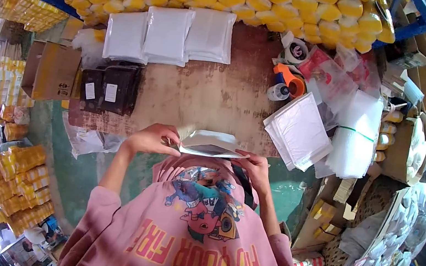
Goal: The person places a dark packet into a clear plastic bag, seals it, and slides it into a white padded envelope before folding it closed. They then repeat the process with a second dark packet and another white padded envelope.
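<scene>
One head-worn camera looks forward and steeply down from close above the pink shirt at lower centre, its wide round view spanning the table at upper centre.

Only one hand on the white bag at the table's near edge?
No, the left hand and the right hand hold the white bag at opposite ends.

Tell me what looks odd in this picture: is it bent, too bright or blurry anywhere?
In the head view, black corners and a curved border suggest a very wide lens; glare washes out part of the far left edge; light and shadow fall across the pink sweatshirt; the white pouch is fairly clear, while the outer rim looks stretched and softer.
</scene>
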`<control>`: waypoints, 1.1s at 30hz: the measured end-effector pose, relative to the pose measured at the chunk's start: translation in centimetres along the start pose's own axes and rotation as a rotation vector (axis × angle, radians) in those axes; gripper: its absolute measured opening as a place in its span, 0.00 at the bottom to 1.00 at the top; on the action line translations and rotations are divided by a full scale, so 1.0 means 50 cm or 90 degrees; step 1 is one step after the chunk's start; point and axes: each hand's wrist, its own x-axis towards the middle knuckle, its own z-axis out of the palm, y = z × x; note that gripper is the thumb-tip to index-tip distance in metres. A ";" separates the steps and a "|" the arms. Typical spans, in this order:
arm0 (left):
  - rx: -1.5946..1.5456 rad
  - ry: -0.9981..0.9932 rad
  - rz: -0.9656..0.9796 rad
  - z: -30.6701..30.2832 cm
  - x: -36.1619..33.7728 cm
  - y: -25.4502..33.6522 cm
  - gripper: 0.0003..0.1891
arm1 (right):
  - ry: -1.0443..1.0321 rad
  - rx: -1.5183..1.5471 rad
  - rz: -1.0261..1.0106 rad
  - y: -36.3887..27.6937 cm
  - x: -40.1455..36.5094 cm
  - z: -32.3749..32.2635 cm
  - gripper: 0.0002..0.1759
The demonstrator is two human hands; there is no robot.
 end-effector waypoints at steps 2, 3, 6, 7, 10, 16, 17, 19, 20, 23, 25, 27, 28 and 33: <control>0.008 0.002 -0.012 0.002 -0.004 0.017 0.11 | -0.005 0.005 0.005 0.009 -0.002 -0.006 0.13; 0.017 0.005 -0.028 0.002 -0.004 0.024 0.11 | -0.005 0.004 0.011 0.008 -0.003 -0.006 0.13; 0.062 0.002 -0.006 0.006 -0.003 0.033 0.11 | -0.009 -0.004 0.020 -0.006 -0.009 -0.001 0.14; 0.080 -0.001 0.013 0.008 -0.003 0.035 0.11 | -0.010 -0.008 0.016 -0.012 -0.012 0.002 0.14; 0.196 0.014 0.018 0.020 -0.001 0.046 0.10 | -0.018 -0.042 0.020 0.000 -0.012 -0.002 0.15; 0.552 0.092 -0.029 0.071 0.045 0.125 0.10 | -0.016 -0.028 0.080 -0.022 -0.038 0.012 0.15; 0.626 0.057 -0.027 0.093 0.070 0.178 0.07 | -0.017 -0.024 0.052 -0.003 -0.036 0.005 0.14; 0.526 0.025 0.273 0.147 0.140 0.333 0.05 | 0.030 -0.175 0.003 0.116 -0.026 -0.047 0.12; 0.328 -0.042 0.237 0.211 0.192 0.379 0.03 | 0.035 -0.174 0.013 0.117 -0.027 -0.048 0.11; 0.103 -0.091 0.640 0.348 0.196 0.593 0.09 | 0.005 -0.042 0.053 0.026 -0.036 0.004 0.10; 0.104 -0.097 0.880 0.393 0.114 0.738 0.13 | 0.004 -0.046 0.036 0.022 -0.044 0.007 0.11; 0.143 -0.103 1.015 0.404 0.069 0.799 0.17 | 0.013 -0.027 0.035 0.019 -0.045 0.014 0.11; 0.144 -0.104 1.033 0.399 0.074 0.784 0.20 | -0.006 -0.019 0.022 0.027 -0.041 0.009 0.12; -0.162 0.034 0.713 0.195 0.160 0.461 0.13 | -0.004 -0.370 -0.109 0.070 -0.029 -0.034 0.14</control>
